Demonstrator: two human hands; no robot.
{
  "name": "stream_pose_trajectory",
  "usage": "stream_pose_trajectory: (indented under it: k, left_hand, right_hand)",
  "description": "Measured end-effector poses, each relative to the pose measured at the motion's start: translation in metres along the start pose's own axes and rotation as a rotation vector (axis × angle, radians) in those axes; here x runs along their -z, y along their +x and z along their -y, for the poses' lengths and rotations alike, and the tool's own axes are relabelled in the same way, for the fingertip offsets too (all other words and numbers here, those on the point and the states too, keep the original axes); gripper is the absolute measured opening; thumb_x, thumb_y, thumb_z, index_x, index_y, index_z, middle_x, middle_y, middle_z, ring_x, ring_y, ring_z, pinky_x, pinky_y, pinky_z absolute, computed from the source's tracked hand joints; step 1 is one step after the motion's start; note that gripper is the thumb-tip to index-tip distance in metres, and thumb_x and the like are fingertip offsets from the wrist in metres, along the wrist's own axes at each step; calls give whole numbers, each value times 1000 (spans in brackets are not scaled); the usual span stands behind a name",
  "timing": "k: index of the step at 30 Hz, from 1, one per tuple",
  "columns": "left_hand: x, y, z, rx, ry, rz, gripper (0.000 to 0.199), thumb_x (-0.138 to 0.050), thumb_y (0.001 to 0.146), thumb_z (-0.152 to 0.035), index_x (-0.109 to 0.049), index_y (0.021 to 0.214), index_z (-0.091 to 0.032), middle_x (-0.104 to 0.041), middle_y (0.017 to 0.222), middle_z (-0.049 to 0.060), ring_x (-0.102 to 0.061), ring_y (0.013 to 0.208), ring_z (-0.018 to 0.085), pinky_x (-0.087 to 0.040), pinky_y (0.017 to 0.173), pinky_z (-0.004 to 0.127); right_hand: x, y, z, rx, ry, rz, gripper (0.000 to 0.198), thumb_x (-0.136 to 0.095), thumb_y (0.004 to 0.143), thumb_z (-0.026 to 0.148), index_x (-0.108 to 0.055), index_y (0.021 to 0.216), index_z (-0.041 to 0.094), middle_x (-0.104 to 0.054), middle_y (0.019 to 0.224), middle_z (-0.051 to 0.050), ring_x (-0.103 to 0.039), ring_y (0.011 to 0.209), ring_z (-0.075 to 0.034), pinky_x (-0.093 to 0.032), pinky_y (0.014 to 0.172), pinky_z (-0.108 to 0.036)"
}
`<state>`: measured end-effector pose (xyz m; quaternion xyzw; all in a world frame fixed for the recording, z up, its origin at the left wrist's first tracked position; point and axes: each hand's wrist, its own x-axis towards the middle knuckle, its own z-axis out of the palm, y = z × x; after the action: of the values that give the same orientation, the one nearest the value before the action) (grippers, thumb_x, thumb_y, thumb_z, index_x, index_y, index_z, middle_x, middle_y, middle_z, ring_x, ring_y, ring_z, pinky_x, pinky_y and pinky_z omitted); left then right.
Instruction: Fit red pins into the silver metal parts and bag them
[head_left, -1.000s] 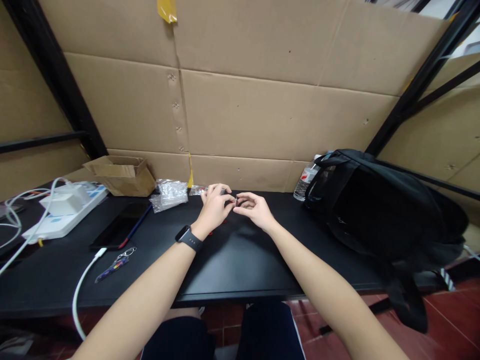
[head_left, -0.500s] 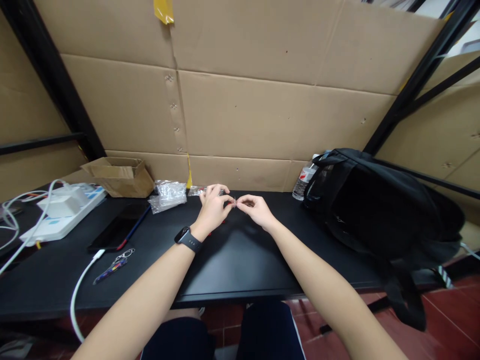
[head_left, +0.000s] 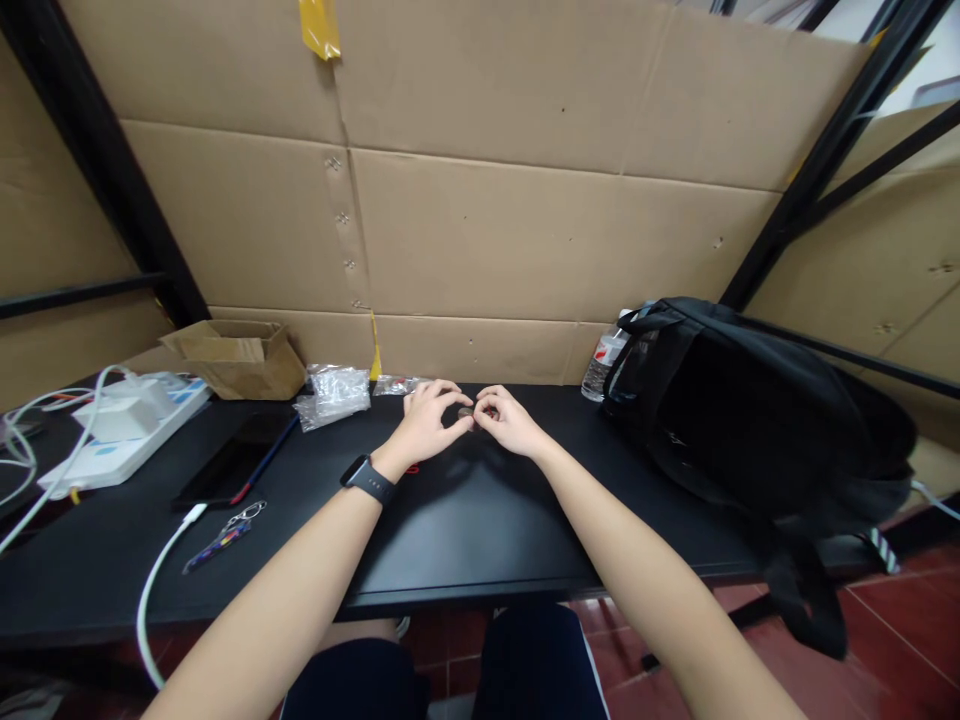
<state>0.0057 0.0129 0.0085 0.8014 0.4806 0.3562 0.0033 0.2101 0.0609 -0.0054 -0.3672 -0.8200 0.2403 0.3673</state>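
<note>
My left hand (head_left: 433, 420), with a dark watch (head_left: 367, 476) on its wrist, hovers over the black desk with thumb and forefinger apart. A small dark roundish piece (head_left: 466, 412) shows in the gap between them; its kind is too small to tell. Right beside it, my right hand (head_left: 512, 420) is closed in a pinch at the edge of this piece. A dark reddish bit (head_left: 492, 412) shows within the curl of the right fingers, partly hidden. Under the left wrist, a small red thing (head_left: 412, 469) lies on the desk (head_left: 480, 540).
Clear plastic bags (head_left: 334, 395) and a small clear packet (head_left: 397, 384) lie behind my left hand. Further left are a cardboard box (head_left: 259, 370), a power strip (head_left: 124, 440), a phone (head_left: 236, 460) and a keychain (head_left: 225, 538). On the right stand a water bottle (head_left: 600, 370) and a black backpack (head_left: 757, 410).
My left thumb and forefinger have spread from a pinch, and the left hand has shifted slightly left. The dark roundish piece and the red thing now show more plainly. My right hand keeps its pinch.
</note>
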Motion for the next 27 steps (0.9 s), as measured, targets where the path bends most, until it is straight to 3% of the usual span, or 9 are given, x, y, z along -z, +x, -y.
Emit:
stream_pose_trajectory:
  k: [6,13,17,20,23,27]
  left_hand:
    - [-16,-2,4,18,62,117,20,-66,88,-43,-74,103,-32,-63,127,4,-46,122,31,-37,94,46]
    - [-16,-1,5,70,91,68,11,-68,88,-34,-78,88,-30,-66,110,4,-49,114,29,-34,90,43]
    - [-16,-1,8,88,101,83,12,-66,91,-32,-78,91,-31,-69,110,4,-50,114,28,-30,91,43]
    - [-17,-2,11,105,112,77,17,-60,95,-28,-77,91,-30,-72,112,4,-52,115,28,-27,91,43]
    - [-18,-2,11,121,129,79,19,-57,96,-26,-75,92,-30,-75,108,3,-54,112,27,-26,92,44]
    - [-16,-2,11,101,153,94,16,-57,96,-26,-72,93,-30,-76,102,2,-57,109,27,-25,93,44]
  right_hand:
    - [-2,0,-5,11,-10,-9,10,-62,89,27,-67,85,19,-54,121,-9,-57,98,-18,-50,79,-30]
    - [-5,1,-5,82,-113,-9,10,-62,92,28,-67,88,20,-60,107,-7,-56,99,-20,-45,91,-35]
    - [3,-3,-7,-18,-403,-2,22,-58,95,30,-67,115,24,-60,120,-10,-52,110,-26,-40,96,-42]
    - [10,-5,-10,-125,-565,89,38,-51,96,23,-59,133,29,-58,135,-11,-49,120,-29,-38,95,-44]
    - [14,-4,-10,-169,-622,186,39,-45,97,18,-62,131,28,-64,131,-10,-54,119,-28,-35,95,-43]
    - [19,-2,-4,-166,-669,186,34,-50,93,15,-69,120,25,-70,123,-9,-60,117,-26,-34,94,-39]
